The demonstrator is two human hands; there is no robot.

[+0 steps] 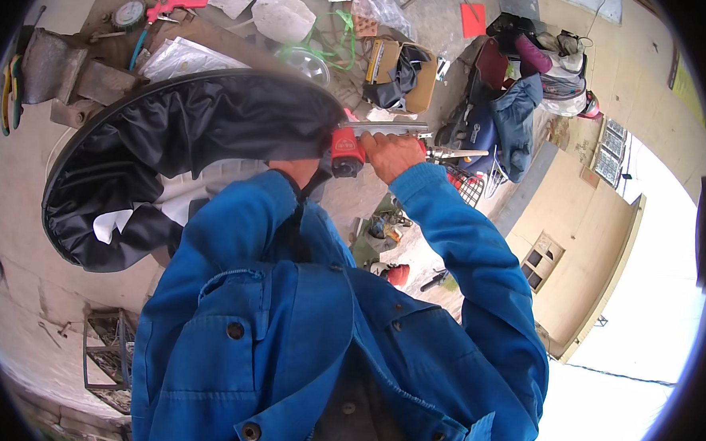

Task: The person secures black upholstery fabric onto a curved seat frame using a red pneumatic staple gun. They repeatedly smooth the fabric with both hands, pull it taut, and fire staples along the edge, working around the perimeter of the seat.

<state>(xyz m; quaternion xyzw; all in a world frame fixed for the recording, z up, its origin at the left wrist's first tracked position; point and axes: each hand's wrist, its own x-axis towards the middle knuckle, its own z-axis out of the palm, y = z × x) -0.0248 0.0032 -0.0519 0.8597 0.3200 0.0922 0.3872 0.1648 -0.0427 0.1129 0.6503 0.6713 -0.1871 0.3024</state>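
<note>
A large curved seat [239, 107] with a loose, wrinkled black cover spreads across the left and middle, its rim bending round in an arc. At its right end my right hand [396, 155] is closed round a red staple gun [346, 147] with a long silver rail. The tool's red head is against or very close to the cover's edge. My left hand [298, 170] is at that same end, gripping the black cover; its fingers are mostly hidden. A white piece [113, 224] shows inside the cover's lower fold.
Behind the seat lie a red air blow gun [177, 2], a round gauge [128, 15] and a metal vise [50, 65] with pliers [13, 95]. A cardboard box [419, 92] with black scraps stands beyond. Right, a scooter [477, 135] carries clothes. A metal frame [107, 351] stands lower left.
</note>
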